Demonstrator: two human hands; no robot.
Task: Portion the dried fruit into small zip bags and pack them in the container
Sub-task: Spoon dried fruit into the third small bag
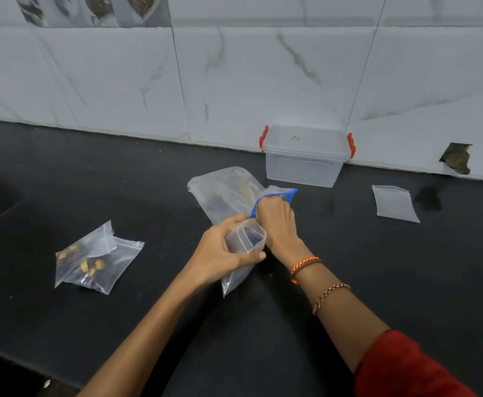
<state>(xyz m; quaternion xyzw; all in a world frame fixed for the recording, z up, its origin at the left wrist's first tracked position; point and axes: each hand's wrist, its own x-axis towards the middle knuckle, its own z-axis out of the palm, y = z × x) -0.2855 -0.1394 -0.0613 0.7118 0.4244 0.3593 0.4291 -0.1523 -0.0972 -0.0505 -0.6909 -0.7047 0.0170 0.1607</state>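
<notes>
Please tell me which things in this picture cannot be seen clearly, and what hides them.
- Fingertips of the right hand, head view: inside the mouth of the large blue-zip bag; whether they pinch fruit is hidden.
- Contents of the large bag: blurred behind cloudy plastic.
- Small zip bag in the left hand: contents unclear.
- Container: frosted walls hide the inside.

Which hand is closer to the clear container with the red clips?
Right. The right hand reaches into the big bag's blue mouth, just in front of the container; the left hand holds a small bag farther back.
</notes>
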